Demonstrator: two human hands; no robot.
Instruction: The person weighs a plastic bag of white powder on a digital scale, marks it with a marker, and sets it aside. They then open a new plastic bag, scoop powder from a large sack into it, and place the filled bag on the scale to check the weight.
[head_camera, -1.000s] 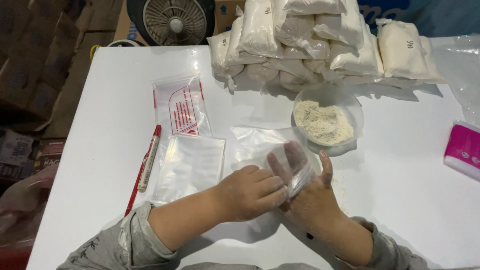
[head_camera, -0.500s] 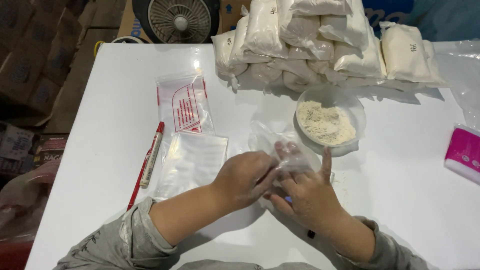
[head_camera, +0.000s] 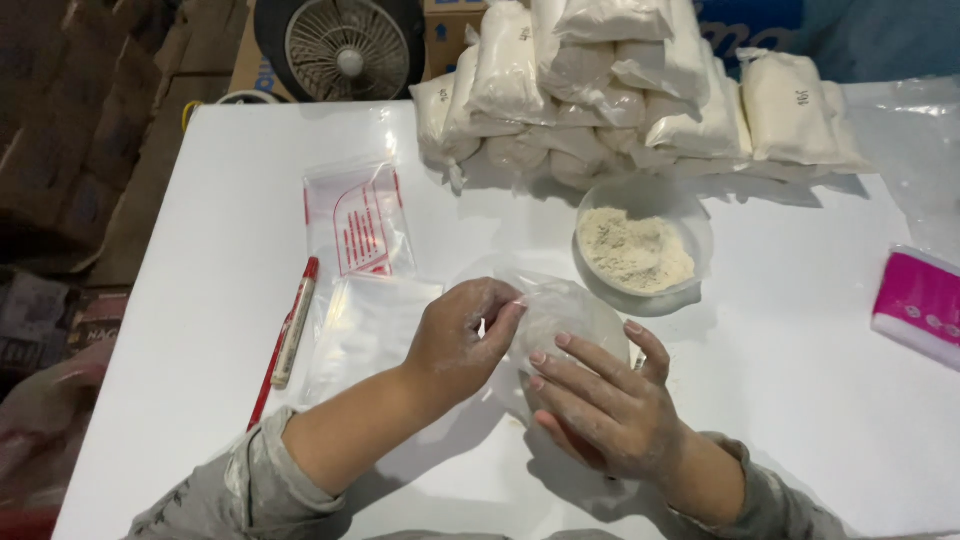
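fingers of the left hand (head_camera: 462, 335) pinch the top edge of a clear bag (head_camera: 562, 318) just right of them; the right hand (head_camera: 600, 405), fingers spread, cups it from below on the white table (head_camera: 220, 230)

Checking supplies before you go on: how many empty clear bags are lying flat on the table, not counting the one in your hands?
2: a red-printed bag behind the pen, and a plain bag beside the left hand. More may be stacked underneath.
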